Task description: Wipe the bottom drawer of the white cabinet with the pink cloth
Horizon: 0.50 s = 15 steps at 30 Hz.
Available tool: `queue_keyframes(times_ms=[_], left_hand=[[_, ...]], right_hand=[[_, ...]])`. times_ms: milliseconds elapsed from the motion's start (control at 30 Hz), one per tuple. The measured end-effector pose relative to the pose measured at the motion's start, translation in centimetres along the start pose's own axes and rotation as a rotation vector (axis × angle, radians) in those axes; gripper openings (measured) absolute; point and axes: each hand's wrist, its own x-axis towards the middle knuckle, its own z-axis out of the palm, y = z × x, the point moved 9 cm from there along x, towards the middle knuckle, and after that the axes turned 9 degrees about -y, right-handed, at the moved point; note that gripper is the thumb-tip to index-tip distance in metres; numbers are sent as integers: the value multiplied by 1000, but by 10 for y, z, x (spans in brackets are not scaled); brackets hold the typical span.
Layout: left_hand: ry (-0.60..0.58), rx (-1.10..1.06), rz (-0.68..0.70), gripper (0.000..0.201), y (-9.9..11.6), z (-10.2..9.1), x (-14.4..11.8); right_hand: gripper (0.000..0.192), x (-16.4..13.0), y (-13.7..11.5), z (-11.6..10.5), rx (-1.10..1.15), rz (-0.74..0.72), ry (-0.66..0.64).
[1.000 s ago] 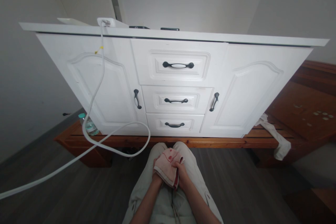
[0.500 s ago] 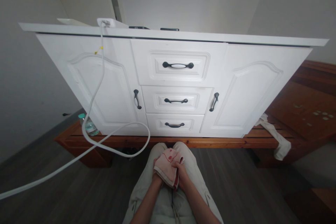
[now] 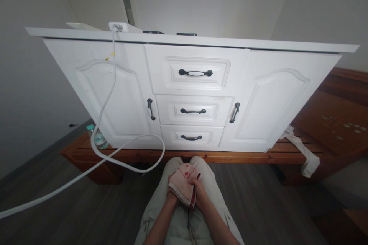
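pink cloth: bunched between both hands, over the lap
left hand: under the cloth's left edge, mostly hidden — fingers seem curled onto it
right hand: closed on the cloth's right side, thumb on top
long axis: from near-right to far-left, slanting away from the body
nearer hand: neither — both touch it
cabinet: just ahead of the hands, drawers shut
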Motion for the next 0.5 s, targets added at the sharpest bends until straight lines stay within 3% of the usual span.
queue_keyframes(times_ms=[233, 500], left_hand=[[73, -11, 42, 36, 5, -5, -7], [-56, 248, 93, 44, 4, 9, 0]], right_hand=[[42, 3, 4, -4, 27, 7, 0], [34, 0, 0, -3, -5, 2, 19]])
